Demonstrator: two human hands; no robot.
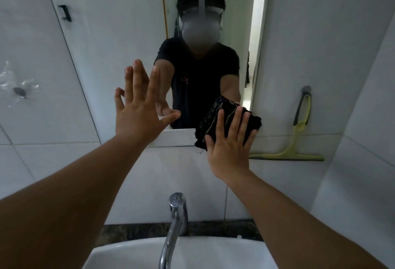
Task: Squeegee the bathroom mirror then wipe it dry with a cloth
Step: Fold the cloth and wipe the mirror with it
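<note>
The bathroom mirror (pixel 119 33) hangs on the tiled wall above the sink. My right hand (pixel 228 147) presses a folded black cloth (pixel 215 117) flat against the mirror's lower right corner, fingers spread over it. My left hand (pixel 139 106) is open with fingers apart, its fingertips at the glass in the mirror's lower middle, holding nothing. A yellow-green squeegee (pixel 299 132) hangs from a grey wall hook to the right of the mirror, blade down, apart from both hands.
A chrome faucet (pixel 173 226) rises over the white sink (pixel 213 253) below my arms, with a dark stone counter strip behind it. A black handle (pixel 65 12) and a suction hook (pixel 19 92) sit on the left wall. White tiles surround the mirror.
</note>
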